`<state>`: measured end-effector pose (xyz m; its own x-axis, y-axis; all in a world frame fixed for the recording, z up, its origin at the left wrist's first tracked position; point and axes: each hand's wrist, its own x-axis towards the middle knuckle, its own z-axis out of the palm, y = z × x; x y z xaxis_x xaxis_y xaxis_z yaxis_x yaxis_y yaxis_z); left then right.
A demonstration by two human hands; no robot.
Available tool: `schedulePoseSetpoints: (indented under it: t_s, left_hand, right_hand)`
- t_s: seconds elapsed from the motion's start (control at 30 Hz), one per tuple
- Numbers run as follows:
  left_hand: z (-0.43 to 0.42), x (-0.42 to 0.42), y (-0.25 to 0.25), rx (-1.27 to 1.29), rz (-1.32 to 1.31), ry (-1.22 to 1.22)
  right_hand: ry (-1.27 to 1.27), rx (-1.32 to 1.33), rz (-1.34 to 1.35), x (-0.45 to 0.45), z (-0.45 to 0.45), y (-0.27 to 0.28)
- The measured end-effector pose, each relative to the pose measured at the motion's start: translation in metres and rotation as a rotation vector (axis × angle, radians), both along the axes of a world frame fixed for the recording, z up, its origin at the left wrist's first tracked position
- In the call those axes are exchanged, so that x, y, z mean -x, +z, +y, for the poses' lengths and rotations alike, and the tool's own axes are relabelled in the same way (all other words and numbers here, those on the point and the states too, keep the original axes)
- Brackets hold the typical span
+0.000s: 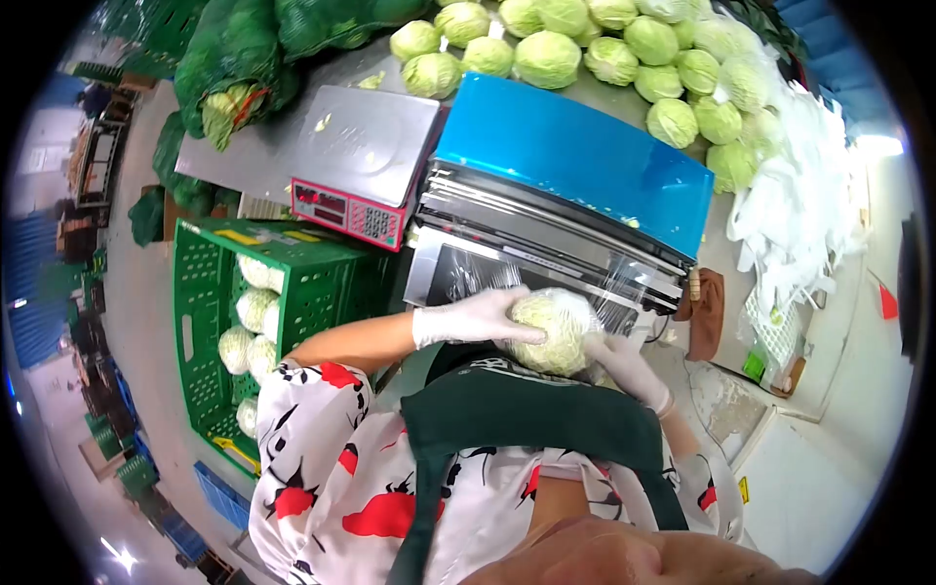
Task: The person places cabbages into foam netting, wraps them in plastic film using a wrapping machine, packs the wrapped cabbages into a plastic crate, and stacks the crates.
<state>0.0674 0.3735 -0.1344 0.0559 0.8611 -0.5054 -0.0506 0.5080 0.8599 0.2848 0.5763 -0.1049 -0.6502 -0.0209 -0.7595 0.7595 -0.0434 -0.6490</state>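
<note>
**Cabbage (558, 334) held between left hand (476, 320) and right hand (627, 365)**

From my remote seat I have both hands in white gloves, set about as wide as the cabbage itself. My left fingers and thumb press its left side; my right fingers bear on its right side, though I cannot tell how firmly. Clear film seems to cover part of the cabbage, which sits right between my palms.

Just on the near side of the grip is my dark green apron (536, 408). Just beyond the grip lies the wrapping machine (575, 156), blue-topped, with crumpled clear film (478, 275) on its near plate.

Left of the grip stands a green crate (188, 336) holding pale cabbages (256, 310). Farther off, beyond and to the left, I see a scale (366, 132) with a red-edged panel, then green net sacks (234, 54).

Past the machine, well apart from the grip, is a pile of loose cabbages (546, 60). Right of the grip hang a brown cloth (708, 317) and, farther out, white netting (795, 219).
</note>
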Motion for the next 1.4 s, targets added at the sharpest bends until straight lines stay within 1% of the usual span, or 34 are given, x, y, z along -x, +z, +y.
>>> schedulePoseSetpoints:
  t_s: [0.03, 0.07, 0.1, 0.13, 0.17, 0.2, 0.23, 0.27, 0.3, 0.4, 0.43, 0.47, 0.53, 0.57, 0.6, 0.63, 0.67, 0.7, 0.73, 0.77, 0.8, 0.83, 0.87, 0.9, 0.93, 0.97, 1.0, 1.03, 1.07, 1.13, 1.2, 1.27, 1.33, 1.4]
  left_hand:
    - [-0.009, -0.009, -0.018, 0.11, -0.243, 0.121]
    - [-0.014, -0.017, -0.029, 0.216, -0.491, 0.239]
    - [-0.014, -0.016, -0.035, 0.264, -0.416, 0.221]
    - [-0.017, -0.018, -0.044, 0.305, -0.485, 0.275]
    - [-0.022, -0.022, -0.045, 0.343, -0.52, 0.286]
    - [-0.028, -0.026, -0.044, 0.38, -0.551, 0.3]
    - [-0.036, -0.028, -0.047, 0.304, -0.666, 0.367]
    - [-0.049, -0.033, -0.052, 0.231, -0.783, 0.432]
    - [-0.062, -0.039, -0.056, 0.156, -0.899, 0.498]
    - [-0.095, -0.067, -0.07, -0.094, -0.081, 0.502]
    - [-0.093, -0.062, -0.039, 0.008, 0.381, 0.336]
    - [-0.104, -0.067, -0.063, -0.287, 0.901, 0.264]
    - [-0.097, -0.06, -0.057, -0.435, 0.977, 0.424]
    - [-0.094, -0.058, -0.052, -0.259, 0.666, 0.553]
    - [-0.089, -0.055, -0.035, -0.077, 0.347, 0.662]
    - [-0.083, -0.047, -0.015, -0.057, 0.25, 0.697]
    - [-0.085, -0.043, -0.013, -0.131, -0.06, 0.777]
    - [-0.09, -0.038, -0.009, -0.087, -0.074, 0.742]
    - [-0.093, -0.038, -0.009, -0.041, -0.093, 0.706]
    - [-0.098, -0.047, -0.036, 0.049, -0.123, 0.736]
    - [-0.11, -0.057, -0.07, 0.112, -0.274, 0.748]
    - [-0.124, -0.078, -0.122, 0.141, -0.165, 0.598]
    - [-0.133, -0.095, -0.16, 0.162, -0.052, 0.449]
    - [-0.125, -0.102, -0.17, 0.21, -0.081, 0.388]
    - [-0.111, -0.113, -0.178, 0.259, -0.111, 0.331]
    - [-0.102, -0.127, -0.199, -0.013, 0.1, 0.241]
    - [-0.094, -0.132, -0.217, -0.281, 0.326, 0.151]
    - [-0.085, -0.12, -0.195, -0.281, 0.461, 0.031]
    - [-0.077, -0.105, -0.162, -0.267, 0.598, -0.086]
    - [-0.073, -0.083, -0.138, -0.401, 0.805, -0.086]
    - [-0.05, -0.058, -0.085, -0.545, 0.783, 0.119]
    - [-0.025, -0.049, -0.033, -0.449, 0.405, 0.57]
    - [-0.005, -0.039, 0.002, -0.352, -0.015, 0.816]
    - [0.003, -0.039, 0.029, -0.35, 0.006, 0.762]
  right_hand:
    - [-0.165, 0.081, -0.084, 0.004, -0.016, 0.002]
    - [-0.155, 0.128, -0.131, 0.005, -0.018, -0.012]
    - [-0.15, 0.169, -0.177, 0.009, -0.016, -0.038]
    - [-0.147, 0.205, -0.221, 0.009, -0.014, -0.055]
    - [-0.258, 0.236, -0.174, 0.014, -0.024, -0.057]
    - [-0.255, 0.313, -0.117, 0.008, -0.024, -0.071]
    - [-0.252, 0.393, -0.06, 0.006, -0.025, -0.081]
    - [-0.284, 0.476, -0.149, -0.003, -0.018, -0.082]
    - [-0.318, 0.552, -0.242, -0.005, -0.014, -0.072]
    - [-0.146, -0.014, 0.229, -0.04, -0.026, -0.062]
    - [-0.093, -0.509, 0.395, -0.051, -0.042, -0.059]
    - [-0.147, -0.598, 0.45, -0.063, -0.044, -0.068]
    - [-0.261, -0.783, 0.562, -0.068, -0.047, -0.078]
    - [-0.243, -0.812, 0.488, -0.075, -0.044, -0.077]
    - [-0.507, -0.56, 0.249, -0.065, -0.039, -0.061]
    - [-0.616, -0.378, 0.183, -0.073, -0.028, -0.067]
    - [-0.611, -0.33, 0.15, -0.079, -0.025, -0.073]
    - [-0.606, -0.283, 0.116, -0.086, -0.022, -0.078]
    - [-0.485, -0.37, 0.114, -0.091, -0.025, -0.08]
    - [-0.326, -0.491, 0.137, -0.102, -0.033, -0.092]
    - [-0.174, -0.618, 0.163, -0.114, -0.04, -0.103]
    - [0.028, -0.777, 0.223, -0.127, -0.053, -0.136]
    - [0.236, -0.93, 0.29, -0.135, -0.061, -0.155]
    - [0.151, -0.672, 0.033, -0.117, -0.073, -0.158]
    - [0.061, -0.472, -0.243, -0.096, -0.085, -0.16]
    - [-0.062, -0.335, -0.289, -0.084, -0.093, -0.173]
    - [-0.156, -0.213, -0.17, -0.075, -0.098, -0.182]
    - [-0.19, -0.09, -0.044, -0.062, -0.105, -0.184]
    - [-0.2, 0.048, 0.053, -0.052, -0.109, -0.178]
    - [-0.196, 0.303, 0.17, -0.022, -0.105, -0.149]
    - [-0.186, 0.512, 0.185, 0.0, -0.102, -0.115]
    - [-0.178, 0.626, 0.189, 0.018, -0.096, -0.085]
    - [-0.182, 0.665, 0.199, 0.031, -0.092, -0.06]
    - [-0.212, 0.62, 0.226, 0.039, -0.088, -0.043]
